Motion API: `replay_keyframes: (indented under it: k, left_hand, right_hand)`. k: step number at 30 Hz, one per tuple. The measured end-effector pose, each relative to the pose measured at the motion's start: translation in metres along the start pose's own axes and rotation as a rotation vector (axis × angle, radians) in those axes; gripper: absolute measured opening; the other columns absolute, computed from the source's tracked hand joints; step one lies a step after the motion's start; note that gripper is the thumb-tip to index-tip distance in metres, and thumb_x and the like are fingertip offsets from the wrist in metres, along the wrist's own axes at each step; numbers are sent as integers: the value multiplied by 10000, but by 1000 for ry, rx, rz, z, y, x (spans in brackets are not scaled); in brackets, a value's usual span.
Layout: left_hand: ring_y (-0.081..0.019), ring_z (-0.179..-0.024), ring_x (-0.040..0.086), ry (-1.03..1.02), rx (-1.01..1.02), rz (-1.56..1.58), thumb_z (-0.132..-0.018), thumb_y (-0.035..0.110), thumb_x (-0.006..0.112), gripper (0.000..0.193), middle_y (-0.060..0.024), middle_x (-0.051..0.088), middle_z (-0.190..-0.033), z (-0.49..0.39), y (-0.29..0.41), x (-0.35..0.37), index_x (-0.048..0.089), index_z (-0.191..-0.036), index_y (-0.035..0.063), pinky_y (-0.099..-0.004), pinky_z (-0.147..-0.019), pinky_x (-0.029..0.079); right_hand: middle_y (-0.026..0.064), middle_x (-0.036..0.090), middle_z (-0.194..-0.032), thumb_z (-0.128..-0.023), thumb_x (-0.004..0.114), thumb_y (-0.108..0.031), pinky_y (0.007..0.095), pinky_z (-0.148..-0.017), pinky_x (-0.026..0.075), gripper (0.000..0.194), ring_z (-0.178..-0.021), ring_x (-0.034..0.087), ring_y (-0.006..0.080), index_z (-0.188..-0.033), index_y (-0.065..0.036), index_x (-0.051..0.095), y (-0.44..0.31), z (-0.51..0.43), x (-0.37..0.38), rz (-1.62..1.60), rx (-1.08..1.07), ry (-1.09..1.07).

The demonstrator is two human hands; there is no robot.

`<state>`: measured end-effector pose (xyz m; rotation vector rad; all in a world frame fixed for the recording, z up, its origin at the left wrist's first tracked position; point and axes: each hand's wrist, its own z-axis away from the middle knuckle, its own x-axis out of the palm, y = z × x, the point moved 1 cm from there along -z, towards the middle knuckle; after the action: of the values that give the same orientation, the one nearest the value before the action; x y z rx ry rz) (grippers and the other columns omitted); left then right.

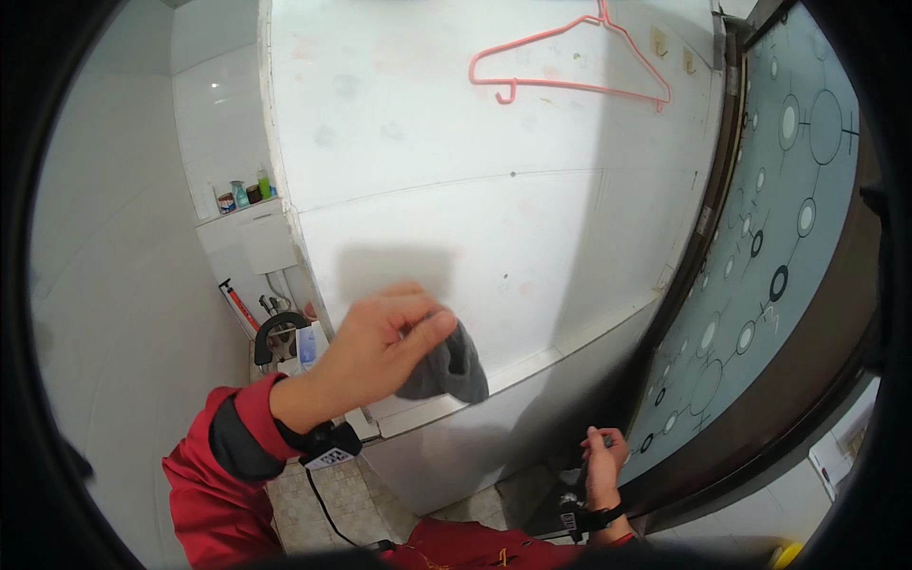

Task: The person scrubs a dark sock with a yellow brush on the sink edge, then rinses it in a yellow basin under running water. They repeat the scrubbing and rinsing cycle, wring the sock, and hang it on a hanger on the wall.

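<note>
In front of the white wall panel (427, 178), my left hand (374, 349) is raised, thumb and fingers pinching a piece of dark grey fabric (467, 370). The fabric hangs down below the fingertips and may be a sock; its full shape cannot be told. Lower and to the right, near the patterned glass door, my right hand (604, 463) is curled around a small grey item (608, 442), mostly hidden by the fingers. Each wrist carries a strapped-on dark device. A pink plastic clothes hanger (570, 87) hangs on the panel, above and right of my left hand.
The dark-framed glass door (755, 313) with circle patterns stands on the right. Two adhesive hooks (659, 43) sit near the hanger. At left, several bottles and tins line a ledge (246, 212) above a curved black object (265, 342). A cable (322, 502) runs over the tiled floor (377, 491).
</note>
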<state>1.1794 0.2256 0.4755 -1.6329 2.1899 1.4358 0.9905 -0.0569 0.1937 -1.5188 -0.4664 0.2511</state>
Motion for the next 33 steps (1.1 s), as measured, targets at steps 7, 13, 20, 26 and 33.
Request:
replay_keyframes:
  k: [7, 13, 20, 26, 33]
  left_hand:
    - [-146, -790, 557, 92, -15, -137, -959, 144, 562, 196, -56, 611, -800, -27, 15, -19, 686, -1035, 12, -272, -728, 454]
    - [-128, -758, 582, 74, 206, -254, -963, 182, 552, 240, -61, 634, -793, -45, 15, -24, 687, -959, -17, -284, -686, 467]
    - [-122, -736, 569, -83, -131, -109, -938, 219, 590, 260, -64, 655, -806, -68, 10, -12, 688, -938, -22, -275, -691, 464]
    - [-91, -701, 552, -83, -140, -68, -948, 176, 569, 194, -12, 633, -790, -84, 13, -17, 666, -1001, 16, -242, -623, 463]
    - [-91, -713, 557, -154, 24, -39, -959, 197, 568, 214, -25, 624, -869, -121, 19, -35, 650, -1074, 36, -250, -625, 480]
  right_hand:
    - [27, 584, -632, -898, 666, -127, 203, -456, 340, 171, -486, 465, 59, -788, -47, 562, -53, -25, -25, 55, -259, 112]
    - [13, 611, -690, -861, 685, -86, 211, -553, 424, 118, -625, 530, 69, -854, -8, 596, -141, -42, 56, 145, -528, -137]
    - [84, 637, -1034, -792, 756, -80, 267, -643, 488, 334, -760, 599, 182, -1097, -29, 632, -241, 5, 148, 131, -1224, -710]
    - [106, 600, -992, -800, 742, -109, 301, -668, 485, 197, -831, 589, 221, -918, -33, 603, -273, -5, 190, 312, -1284, -821]
    - [59, 586, -1064, -817, 705, -68, 290, -740, 487, 135, -847, 585, 176, -891, -13, 606, -314, -45, 211, 85, -1151, -783]
